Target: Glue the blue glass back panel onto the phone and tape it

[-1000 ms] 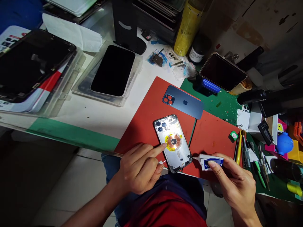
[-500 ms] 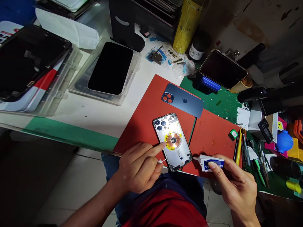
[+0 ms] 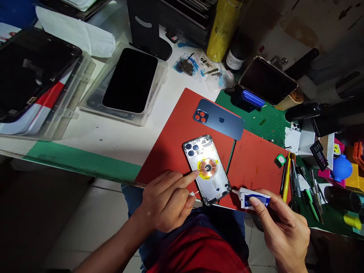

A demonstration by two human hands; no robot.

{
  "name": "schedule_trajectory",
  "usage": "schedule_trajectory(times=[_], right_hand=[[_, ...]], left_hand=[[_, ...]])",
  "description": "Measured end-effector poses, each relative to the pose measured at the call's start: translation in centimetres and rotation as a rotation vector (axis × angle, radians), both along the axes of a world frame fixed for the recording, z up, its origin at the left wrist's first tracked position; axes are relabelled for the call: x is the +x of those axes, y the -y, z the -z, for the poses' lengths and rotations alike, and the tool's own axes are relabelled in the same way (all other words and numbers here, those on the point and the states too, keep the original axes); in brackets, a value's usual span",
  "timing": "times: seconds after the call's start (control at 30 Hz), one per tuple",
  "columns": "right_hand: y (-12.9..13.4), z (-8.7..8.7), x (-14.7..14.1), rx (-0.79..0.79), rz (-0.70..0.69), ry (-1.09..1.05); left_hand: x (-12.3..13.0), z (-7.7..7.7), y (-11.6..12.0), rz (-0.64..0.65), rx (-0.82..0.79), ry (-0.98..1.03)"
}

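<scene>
An opened phone (image 3: 218,184) lies back up on the red mat, its copper charging coil (image 3: 211,167) and three camera lenses exposed. My left hand (image 3: 167,201) is at its left side, index finger stretched out to the coil's edge. The other fingers are curled around a small white cap (image 3: 192,194) with a thin pin, mostly hidden. In my right hand (image 3: 284,223), a white and blue glue tube (image 3: 253,200) is pinched between thumb and fingers. Its nozzle points left, close to the phone's lower right corner. Above the phone rests a separate blue back glass (image 3: 223,120).
Tweezers and brushes (image 3: 297,185) lie right of the red mat (image 3: 165,151). A propped phone (image 3: 268,80) and a yellow can (image 3: 223,32) stand behind. To the left, a dark screen (image 3: 131,80) rests on a clear plastic case (image 3: 85,104).
The whole view has shifted very slightly. Both hands, the glue tube and the phone keep nearly the same positions.
</scene>
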State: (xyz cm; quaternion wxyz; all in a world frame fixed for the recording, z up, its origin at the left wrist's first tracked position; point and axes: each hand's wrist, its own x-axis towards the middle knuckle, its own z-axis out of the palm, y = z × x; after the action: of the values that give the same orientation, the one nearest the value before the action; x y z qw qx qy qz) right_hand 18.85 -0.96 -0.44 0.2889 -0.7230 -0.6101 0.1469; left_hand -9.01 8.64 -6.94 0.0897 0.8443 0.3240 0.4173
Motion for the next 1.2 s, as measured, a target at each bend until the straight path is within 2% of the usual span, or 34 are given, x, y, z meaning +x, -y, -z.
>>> schedule_trajectory(times=[0.47, 1.2], right_hand=[[1.8, 0.7, -0.6, 0.008, 0.087, 0.005], [1.7, 0.3, -1.8, 0.039, 0.133, 0.053]], left_hand=[[0.1, 0.0, 0.1, -0.005, 0.017, 0.051], [0.0, -0.2, 0.0, -0.014, 0.010, 0.030]])
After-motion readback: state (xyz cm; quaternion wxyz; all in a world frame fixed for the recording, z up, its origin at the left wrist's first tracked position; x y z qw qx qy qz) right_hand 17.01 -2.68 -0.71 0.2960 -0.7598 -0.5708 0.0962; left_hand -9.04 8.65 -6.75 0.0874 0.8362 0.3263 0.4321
